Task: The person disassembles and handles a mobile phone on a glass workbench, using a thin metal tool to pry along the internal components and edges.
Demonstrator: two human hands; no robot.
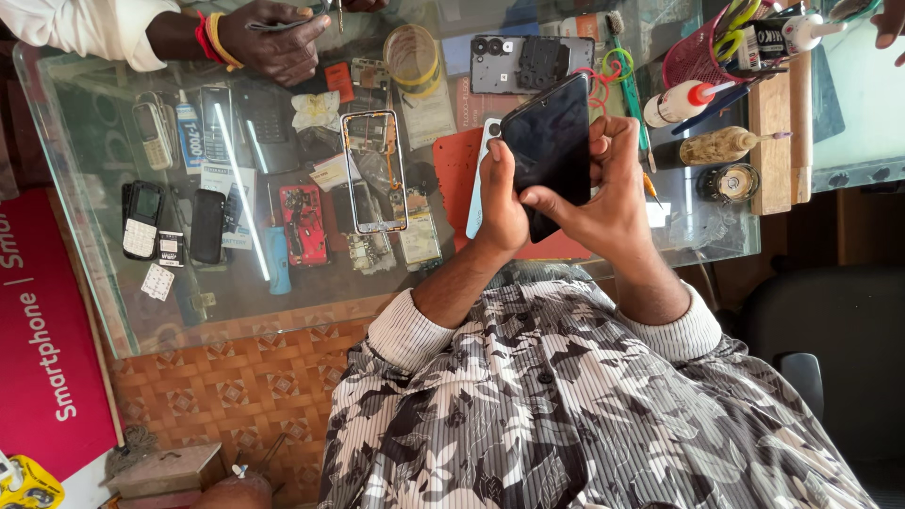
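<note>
1. A person in a grey patterned shirt with striped cuffs holds a black smartphone (551, 141) in both hands, just above a glass table (94, 273).
2. The left hand (502, 203) supports the phone's left edge and underside, its grip closed around the phone.
3. The right hand (608, 193) wraps the phone's right edge, fingers closed on it, thumb lying across the dark screen.
4. The phone is tilted, screen up, over a red mat (457, 170) on the table.
5. A bare phone frame (374, 172) lies on the glass just left of the hands.
6. A back cover with camera holes (528, 64) lies beyond the phone.
7. A white glue bottle with a red tip (679, 102) lies to the right.
8. Another person's hand (273, 42), wearing red and yellow bangles, rests at the far left edge.
</note>
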